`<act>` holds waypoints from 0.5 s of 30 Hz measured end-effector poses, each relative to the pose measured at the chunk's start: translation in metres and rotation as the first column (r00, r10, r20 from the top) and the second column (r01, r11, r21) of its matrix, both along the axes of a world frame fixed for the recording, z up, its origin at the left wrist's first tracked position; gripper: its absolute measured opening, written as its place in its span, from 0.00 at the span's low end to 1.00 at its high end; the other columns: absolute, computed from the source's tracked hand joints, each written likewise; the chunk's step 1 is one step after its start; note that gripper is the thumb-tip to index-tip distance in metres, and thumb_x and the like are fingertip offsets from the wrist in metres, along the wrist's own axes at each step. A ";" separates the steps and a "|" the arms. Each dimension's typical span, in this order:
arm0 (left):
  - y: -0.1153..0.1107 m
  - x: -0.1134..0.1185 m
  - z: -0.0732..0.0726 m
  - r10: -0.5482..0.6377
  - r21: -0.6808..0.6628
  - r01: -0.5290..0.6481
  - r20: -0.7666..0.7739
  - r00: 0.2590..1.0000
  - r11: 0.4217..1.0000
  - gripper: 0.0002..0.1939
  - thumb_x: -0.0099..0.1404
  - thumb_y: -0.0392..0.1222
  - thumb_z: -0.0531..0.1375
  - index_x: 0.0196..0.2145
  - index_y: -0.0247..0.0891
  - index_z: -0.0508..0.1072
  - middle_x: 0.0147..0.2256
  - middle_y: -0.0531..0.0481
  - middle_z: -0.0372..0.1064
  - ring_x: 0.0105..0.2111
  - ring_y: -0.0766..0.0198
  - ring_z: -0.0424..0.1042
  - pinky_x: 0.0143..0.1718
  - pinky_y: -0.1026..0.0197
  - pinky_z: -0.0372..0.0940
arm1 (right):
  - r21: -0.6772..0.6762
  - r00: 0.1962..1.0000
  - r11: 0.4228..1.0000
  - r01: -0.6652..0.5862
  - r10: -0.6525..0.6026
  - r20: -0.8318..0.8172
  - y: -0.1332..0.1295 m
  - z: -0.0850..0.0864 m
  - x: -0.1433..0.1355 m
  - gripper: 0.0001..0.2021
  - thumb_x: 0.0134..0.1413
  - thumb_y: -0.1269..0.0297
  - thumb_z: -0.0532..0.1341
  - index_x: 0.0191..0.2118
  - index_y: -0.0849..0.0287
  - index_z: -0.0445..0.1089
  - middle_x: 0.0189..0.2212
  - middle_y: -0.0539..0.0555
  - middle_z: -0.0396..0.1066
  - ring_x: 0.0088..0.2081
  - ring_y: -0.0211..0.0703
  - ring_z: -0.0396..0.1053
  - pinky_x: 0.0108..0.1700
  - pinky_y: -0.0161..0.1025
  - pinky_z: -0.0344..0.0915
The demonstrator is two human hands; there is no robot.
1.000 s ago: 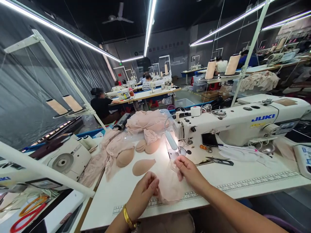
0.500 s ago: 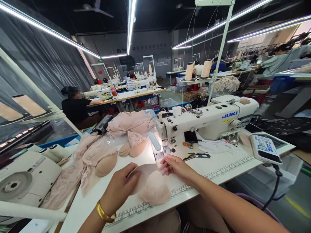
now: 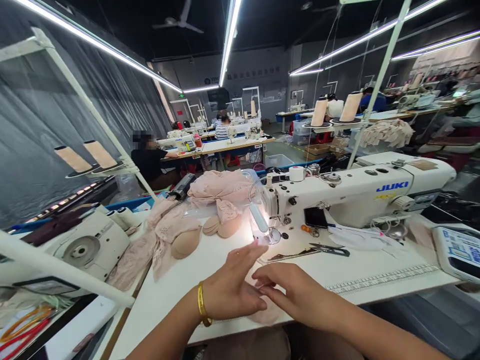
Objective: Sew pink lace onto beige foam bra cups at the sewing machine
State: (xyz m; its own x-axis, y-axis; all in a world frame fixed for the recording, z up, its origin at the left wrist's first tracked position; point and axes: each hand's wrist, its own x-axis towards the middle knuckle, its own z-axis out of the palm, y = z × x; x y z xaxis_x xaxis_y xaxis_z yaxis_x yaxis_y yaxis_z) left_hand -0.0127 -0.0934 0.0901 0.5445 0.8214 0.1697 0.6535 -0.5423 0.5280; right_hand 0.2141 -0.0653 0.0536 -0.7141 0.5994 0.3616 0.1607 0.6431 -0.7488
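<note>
Ceiling point(image 3: 270, 25) was dark, with a fan point(image 3: 183, 23) and glowing strip lights point(image 3: 229, 45) | left side was draped in a grey curtain point(image 3: 123, 95) | rear wall point(image 3: 258, 92) was grey and bore lettering point(image 3: 255, 74) | floor point(image 3: 281, 138) showed grey | pale-topped workbench point(image 3: 232, 145) stood beyond the white table point(image 3: 157, 310), with more benches point(image 3: 416, 111) at right

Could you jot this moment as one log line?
left hand: over pale fabric, grip unclear | right hand: close beside left hand | sewing machine: beyond hands | black snips: on table

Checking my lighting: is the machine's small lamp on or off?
On: bright light glows beside the small lamp at the sewing machine.
</note>
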 end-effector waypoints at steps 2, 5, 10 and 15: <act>0.003 0.001 0.004 -0.051 -0.135 0.057 0.041 0.998 0.989 0.34 0.58 0.45 0.70 0.61 0.46 0.68 0.49 0.47 0.76 0.49 0.52 0.75 0.55 0.52 0.66 | 0.211 0.999 0.977 -0.041 0.035 0.033 0.000 0.007 0.005 0.10 0.71 0.68 0.54 0.51 0.52 0.70 0.40 0.54 0.77 0.39 0.44 0.74 0.40 0.39 0.67; 0.007 -0.006 0.004 0.068 -0.180 -0.060 0.036 0.997 0.982 0.12 0.59 0.39 0.64 0.43 0.42 0.73 0.27 0.59 0.69 0.27 0.65 0.69 0.32 0.64 0.64 | 0.454 0.998 0.889 0.057 -0.049 -0.029 0.010 0.011 0.007 0.13 0.72 0.70 0.53 0.57 0.52 0.66 0.37 0.54 0.77 0.36 0.45 0.73 0.37 0.39 0.66; 0.014 -0.030 -0.005 0.235 0.453 -0.188 -0.051 0.971 0.872 0.06 0.67 0.35 0.54 0.33 0.41 0.69 0.25 0.54 0.68 0.24 0.63 0.66 0.33 0.60 0.61 | 0.654 0.962 0.706 0.273 -0.179 -0.209 0.035 0.002 -0.008 0.13 0.70 0.73 0.54 0.54 0.53 0.69 0.36 0.54 0.80 0.33 0.44 0.73 0.35 0.40 0.65; 0.022 -0.032 -0.032 0.197 0.535 0.064 -0.416 0.887 0.842 0.08 0.70 0.31 0.56 0.34 0.41 0.70 0.29 0.51 0.72 0.28 0.59 0.69 0.41 0.53 0.62 | 0.725 0.981 0.687 0.052 -0.170 0.090 0.068 -0.043 -0.016 0.19 0.74 0.72 0.46 0.48 0.53 0.75 0.41 0.52 0.80 0.37 0.43 0.72 0.40 0.41 0.63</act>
